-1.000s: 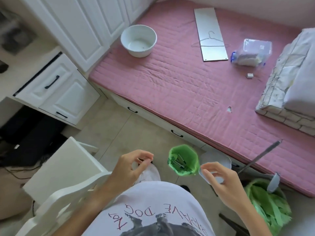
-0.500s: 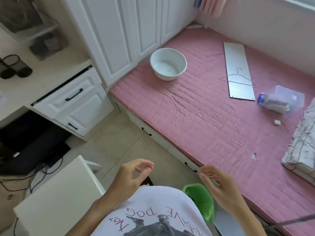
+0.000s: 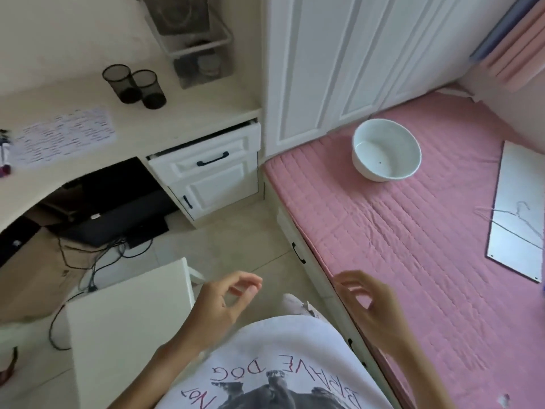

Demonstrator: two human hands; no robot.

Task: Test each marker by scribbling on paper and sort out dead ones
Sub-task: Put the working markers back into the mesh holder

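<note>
Pink bed (image 3: 413,246) lies to my right. My left hand (image 3: 218,308) and right hand (image 3: 371,311) hang loosely curled, holding nothing.

Left hand (image 3: 219,308) and right hand (image 3: 370,309) hover empty, fingers loosely curled, above the floor; paper (image 3: 63,135) and two mesh cups (image 3: 134,86) lie on the bench (image 3: 188,113); a white bowl (image 3: 386,149) sits on the pink bed (image 3: 413,231).

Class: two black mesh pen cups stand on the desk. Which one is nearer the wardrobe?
The right-hand mesh cup; it stands closer to the wardrobe than its touching twin, the left-hand cup.
</note>
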